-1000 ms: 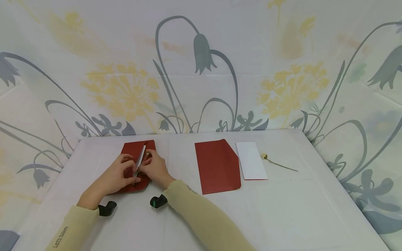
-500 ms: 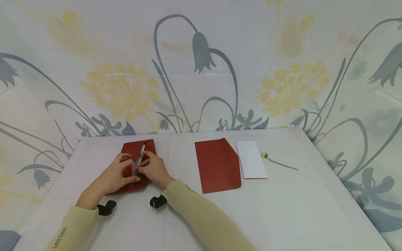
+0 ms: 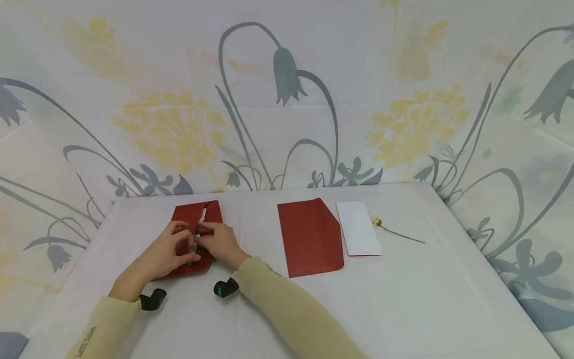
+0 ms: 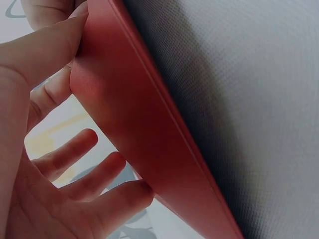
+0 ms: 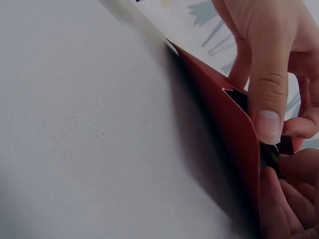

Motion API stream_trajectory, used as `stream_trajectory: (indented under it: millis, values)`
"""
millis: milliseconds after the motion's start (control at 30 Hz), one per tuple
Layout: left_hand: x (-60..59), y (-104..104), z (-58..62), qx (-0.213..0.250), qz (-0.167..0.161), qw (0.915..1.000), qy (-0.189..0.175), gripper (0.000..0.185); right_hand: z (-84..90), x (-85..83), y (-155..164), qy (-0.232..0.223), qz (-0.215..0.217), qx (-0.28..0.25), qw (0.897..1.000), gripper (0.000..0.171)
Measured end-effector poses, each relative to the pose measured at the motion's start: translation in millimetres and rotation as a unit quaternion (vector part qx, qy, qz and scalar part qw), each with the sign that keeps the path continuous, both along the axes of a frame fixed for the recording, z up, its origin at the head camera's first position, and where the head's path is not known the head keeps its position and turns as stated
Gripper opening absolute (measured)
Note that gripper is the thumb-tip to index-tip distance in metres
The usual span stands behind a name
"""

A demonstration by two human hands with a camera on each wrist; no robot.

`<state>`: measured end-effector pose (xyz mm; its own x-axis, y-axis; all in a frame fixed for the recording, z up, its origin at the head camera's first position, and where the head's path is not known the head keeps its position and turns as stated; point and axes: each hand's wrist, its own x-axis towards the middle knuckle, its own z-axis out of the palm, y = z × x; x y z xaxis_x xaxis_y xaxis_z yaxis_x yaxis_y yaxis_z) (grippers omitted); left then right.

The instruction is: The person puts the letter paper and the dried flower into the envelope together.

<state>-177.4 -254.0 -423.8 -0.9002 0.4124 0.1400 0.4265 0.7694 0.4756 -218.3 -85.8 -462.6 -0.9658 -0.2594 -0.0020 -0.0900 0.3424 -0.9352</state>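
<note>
On the left of the table lies a red envelope (image 3: 188,213) with its mouth spread and a white card (image 3: 204,214) standing in it. My left hand (image 3: 163,252) grips the envelope, thumb on the near edge and fingers on the far one; in the left wrist view its thumb presses the red paper (image 4: 134,114). The fingers of my right hand (image 3: 220,243) are bent together at the mouth. They pinch a small dried flower (image 3: 200,228) beside the card, mostly hidden by the fingers. In the right wrist view both hands meet over the opening of the envelope (image 5: 224,119).
Further right lie a second red envelope (image 3: 311,239), a white card (image 3: 358,229) with a red lower edge, and a dried flower with a long thin stem (image 3: 401,236). White cloth (image 3: 403,299) covers the table; patterned fabric (image 3: 314,124) hangs behind it.
My right fingers have shifted slightly left over the envelope's mouth, and the flower head, plain to see earlier, is now mostly covered. My left hand has stayed in place.
</note>
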Motion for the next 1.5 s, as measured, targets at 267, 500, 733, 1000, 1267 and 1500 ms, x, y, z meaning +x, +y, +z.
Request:
stream_trajectory:
  millis: [267,500,733,1000,1267,1500]
  values:
    - [0.2,-1.7,0.1,-0.007,0.007,0.9999,-0.006,0.031,-2.1,-3.6,-2.2,-0.016,0.0,0.033,0.999,0.028]
    - [1.6,-4.3,-1.2,-0.009,0.007,0.9999,0.001,0.032,-2.3,-7.3,-1.4,-0.076,0.067,-0.043,0.994,0.041]
    - [3.6,-2.6,-0.6,-0.013,-0.004,0.9999,0.008,0.031,-1.5,-10.2,5.3,-0.131,0.127,-0.126,0.975,0.05]
    - [-0.3,3.4,-4.6,-0.051,-0.008,0.9986,0.007,0.028,-4.1,-11.5,11.8,-0.123,0.099,-0.171,0.972,0.053]
    - [2.3,8.5,-6.1,-0.066,0.004,0.9978,0.005,0.028,-2.9,-7.2,19.6,-0.113,0.108,-0.148,0.977,0.053]
    - [0.6,14.1,-9.0,-0.073,0.014,0.9972,0.002,0.027,-3.6,-5.7,24.7,-0.106,0.115,-0.136,0.978,0.052]
